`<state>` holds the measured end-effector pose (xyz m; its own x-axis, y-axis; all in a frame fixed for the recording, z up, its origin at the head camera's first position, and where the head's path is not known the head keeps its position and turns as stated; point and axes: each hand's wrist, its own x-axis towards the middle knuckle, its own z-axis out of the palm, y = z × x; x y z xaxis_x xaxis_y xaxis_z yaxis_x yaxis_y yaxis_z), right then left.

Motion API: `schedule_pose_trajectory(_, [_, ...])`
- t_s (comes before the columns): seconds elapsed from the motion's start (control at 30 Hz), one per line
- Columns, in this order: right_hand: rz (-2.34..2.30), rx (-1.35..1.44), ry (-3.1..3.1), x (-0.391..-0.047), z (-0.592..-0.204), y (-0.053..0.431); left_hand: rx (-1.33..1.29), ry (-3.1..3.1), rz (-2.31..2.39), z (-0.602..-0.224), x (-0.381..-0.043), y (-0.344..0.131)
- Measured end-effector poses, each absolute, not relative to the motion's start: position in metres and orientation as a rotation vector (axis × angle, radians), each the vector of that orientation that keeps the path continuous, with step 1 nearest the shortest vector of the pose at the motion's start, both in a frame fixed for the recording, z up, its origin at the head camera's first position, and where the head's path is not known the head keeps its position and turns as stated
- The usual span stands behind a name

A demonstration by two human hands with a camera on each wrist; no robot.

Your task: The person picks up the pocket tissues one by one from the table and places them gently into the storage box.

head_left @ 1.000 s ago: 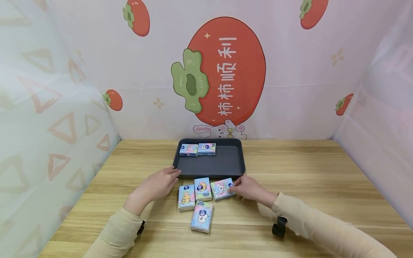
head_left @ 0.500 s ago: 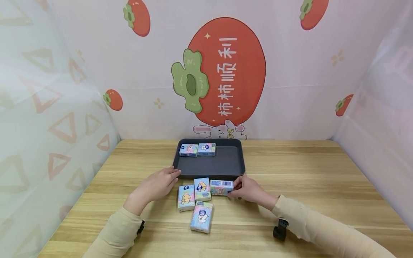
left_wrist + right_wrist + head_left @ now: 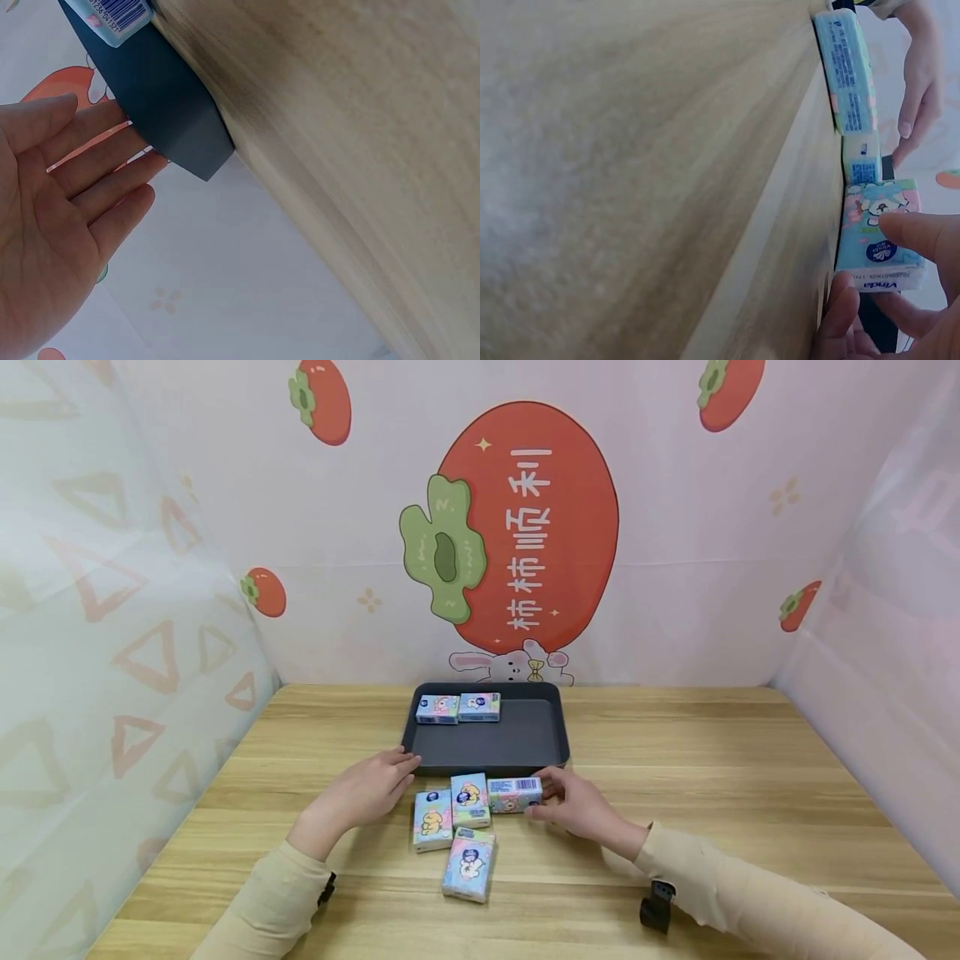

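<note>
Wooden surface [image 3: 720, 835] spreads under our right hand [image 3: 587, 810], which pinches one end of a tissue packet [image 3: 512, 796]; our left hand [image 3: 371, 788], fingers extended, touches the tray [image 3: 525, 745]. Since we hold only this end, the packet may twist and push the neighbour packet [image 3: 470, 802] left of our grip.

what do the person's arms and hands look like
Bare left hand, bare right hand, no gloves visible. The long cream fabric left sleeve and matching right sleeve look plain. A small black attachment shows beside the left one, a blocky black attachment beside the right.
</note>
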<state>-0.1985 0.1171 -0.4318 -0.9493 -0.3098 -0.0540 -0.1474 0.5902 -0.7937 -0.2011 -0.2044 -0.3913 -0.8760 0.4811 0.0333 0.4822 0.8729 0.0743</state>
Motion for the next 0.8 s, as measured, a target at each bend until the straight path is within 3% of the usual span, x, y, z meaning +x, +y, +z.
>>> schedule_pose_trajectory(0.2, [-1.252,-0.508,2.73,-0.197,-0.434,0.117,-0.775,-3.035,-0.128,-0.391,-0.201,-0.205])
schedule_pose_trajectory(0.8, [-1.364,-0.424,2.759,-0.198,-0.419,0.117,-0.776,-3.037,-0.124,-0.39,-0.201,-0.205])
